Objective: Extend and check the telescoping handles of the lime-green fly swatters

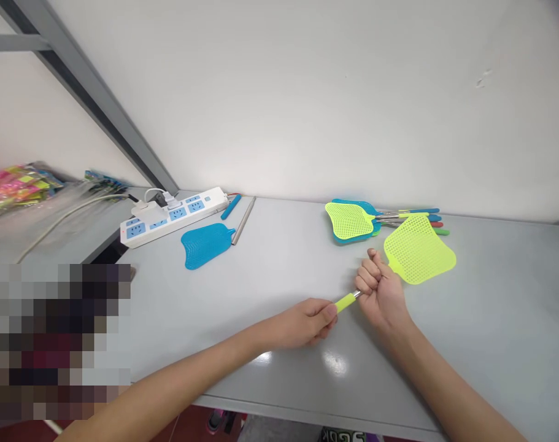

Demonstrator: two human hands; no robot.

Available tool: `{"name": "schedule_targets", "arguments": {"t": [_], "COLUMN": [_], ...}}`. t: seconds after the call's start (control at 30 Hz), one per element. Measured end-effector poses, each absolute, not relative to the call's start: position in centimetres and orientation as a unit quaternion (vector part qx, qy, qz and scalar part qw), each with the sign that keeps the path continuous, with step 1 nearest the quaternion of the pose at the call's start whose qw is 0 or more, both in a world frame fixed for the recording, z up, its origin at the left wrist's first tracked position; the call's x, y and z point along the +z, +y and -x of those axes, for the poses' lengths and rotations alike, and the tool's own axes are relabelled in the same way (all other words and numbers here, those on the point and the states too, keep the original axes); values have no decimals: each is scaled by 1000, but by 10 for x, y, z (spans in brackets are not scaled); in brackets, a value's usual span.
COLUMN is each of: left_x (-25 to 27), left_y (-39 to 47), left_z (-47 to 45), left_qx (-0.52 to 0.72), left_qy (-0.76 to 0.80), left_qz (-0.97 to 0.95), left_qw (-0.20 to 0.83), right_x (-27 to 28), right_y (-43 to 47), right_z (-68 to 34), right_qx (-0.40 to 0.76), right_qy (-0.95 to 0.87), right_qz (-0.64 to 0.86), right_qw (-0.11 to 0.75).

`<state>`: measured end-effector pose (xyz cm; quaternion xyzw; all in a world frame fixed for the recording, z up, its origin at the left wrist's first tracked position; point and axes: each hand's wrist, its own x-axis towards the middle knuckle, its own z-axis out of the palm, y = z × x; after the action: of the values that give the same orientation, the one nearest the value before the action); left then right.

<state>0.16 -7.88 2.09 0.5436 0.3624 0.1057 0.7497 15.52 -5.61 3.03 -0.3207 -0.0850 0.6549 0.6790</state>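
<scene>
Between both hands I hold a yellow-green fly swatter [421, 250] above the table, its perforated head pointing to the right. My left hand [309, 322] is closed round the swatter's yellow handle. My right hand [381, 288] grips it near the neck, and a short bit of metal rod shows between the two hands. Behind my right hand lies a pile of fly swatters [350, 221] with yellow and blue heads and handles of several colours. To the left on the table are a loose blue swatter head [208, 244], a metal rod [243, 221] and a blue handle [231, 207].
A white power strip [175, 216] with plugs and cables stands at the back left. Bagged colourful goods [21, 187] lie on a surface farther left. The grey table [261, 276] meets a white wall. A grey metal frame post [99, 92] rises at the left. The lower left is pixelated.
</scene>
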Motion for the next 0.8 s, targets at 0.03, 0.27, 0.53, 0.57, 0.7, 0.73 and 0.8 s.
{"name": "schedule_targets", "arguments": {"t": [0.03,0.27,0.53,0.57,0.7,0.73,0.8], "left_x": [20,22,24,24,24,24,23], "left_y": [-79,-73,-70,-69,-70,-70,-70], "left_z": [-2,1,0,0,1,1,1], "left_qx": [109,100,126,128,130,129,125], "left_qy": [359,314,299,301,317,321,324], "left_qz": [-537,-491,-511,-518,-543,-545,-545], "left_qw": [756,806,796,790,767,764,763], "right_x": [30,27,33,33,30,29,28], "right_y": [-56,-57,-57,-57,-57,-57,-56], "right_z": [-155,-155,-162,-163,-163,-164,-164], "right_qx": [652,645,658,660,670,673,677], "right_qy": [-85,-42,-32,-24,2,5,5], "right_qz": [324,334,324,321,310,308,305], "right_qw": [680,686,679,679,674,673,670]}}
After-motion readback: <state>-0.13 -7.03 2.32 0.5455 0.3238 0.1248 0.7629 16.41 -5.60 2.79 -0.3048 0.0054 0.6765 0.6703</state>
